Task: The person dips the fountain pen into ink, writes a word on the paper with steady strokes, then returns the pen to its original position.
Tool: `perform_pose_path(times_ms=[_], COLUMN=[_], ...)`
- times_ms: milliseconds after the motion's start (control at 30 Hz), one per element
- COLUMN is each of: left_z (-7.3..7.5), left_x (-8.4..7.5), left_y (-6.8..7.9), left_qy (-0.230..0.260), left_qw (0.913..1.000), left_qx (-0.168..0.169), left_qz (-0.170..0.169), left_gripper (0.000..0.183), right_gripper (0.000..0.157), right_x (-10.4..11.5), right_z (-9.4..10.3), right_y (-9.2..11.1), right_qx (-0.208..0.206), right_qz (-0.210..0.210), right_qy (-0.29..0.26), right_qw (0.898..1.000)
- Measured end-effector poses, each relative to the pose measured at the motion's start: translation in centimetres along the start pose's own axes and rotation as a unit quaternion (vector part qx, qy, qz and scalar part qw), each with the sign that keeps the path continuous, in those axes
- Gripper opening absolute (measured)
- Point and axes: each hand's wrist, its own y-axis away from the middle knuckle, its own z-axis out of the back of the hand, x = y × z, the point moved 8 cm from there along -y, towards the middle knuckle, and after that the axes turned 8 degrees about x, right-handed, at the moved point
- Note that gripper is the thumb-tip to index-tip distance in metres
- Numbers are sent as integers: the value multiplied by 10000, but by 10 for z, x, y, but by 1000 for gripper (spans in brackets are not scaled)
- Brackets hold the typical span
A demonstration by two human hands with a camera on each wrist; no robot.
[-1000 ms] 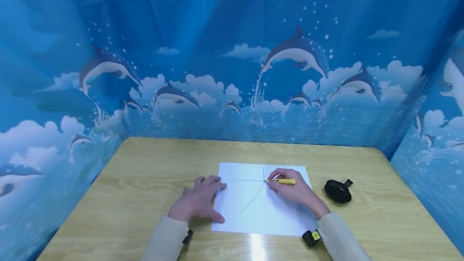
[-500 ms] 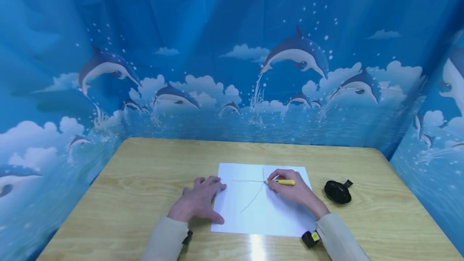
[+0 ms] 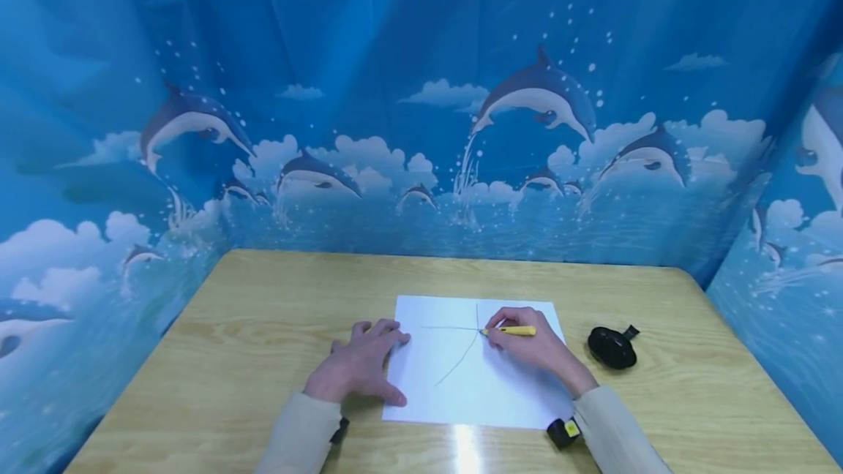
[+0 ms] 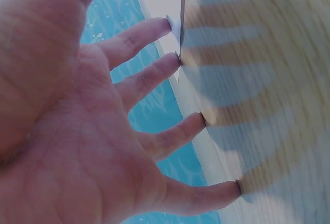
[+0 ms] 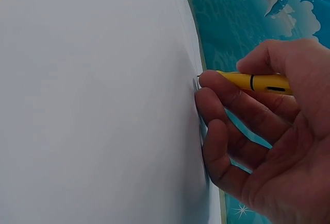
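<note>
A white sheet of paper (image 3: 461, 386) lies on the wooden table (image 3: 263, 313), with thin pen lines crossing near its top middle. My right hand (image 3: 530, 346) grips a yellow pen (image 3: 510, 330) whose tip touches the paper where the lines meet; in the right wrist view the same hand (image 5: 258, 136) curls round the pen (image 5: 252, 81) against the sheet (image 5: 93, 105). My left hand (image 3: 358, 364) lies flat with spread fingers on the table and the sheet's left edge. The left wrist view shows its fingertips (image 4: 175, 59) pressing down at the paper's edge (image 4: 172, 23).
A small black object (image 3: 612, 347) sits on the table to the right of the paper. Blue dolphin-print curtains (image 3: 421, 130) close in the table at the back and both sides. A black and yellow wrist device (image 3: 565, 430) sits on my right sleeve.
</note>
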Motion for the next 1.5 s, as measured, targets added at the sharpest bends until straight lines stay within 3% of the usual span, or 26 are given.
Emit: perform_pose_path(times_ms=[1500], left_z=[1], left_x=[-2], left_y=[1], left_qy=[-111], left_qw=[9999], left_qx=[5], left_qz=[-78], left_gripper=[97], right_gripper=[7], right_x=[5], right_z=[3], right_y=[6], right_qx=[141], right_qz=[93], right_qy=[307], right_qw=[9994])
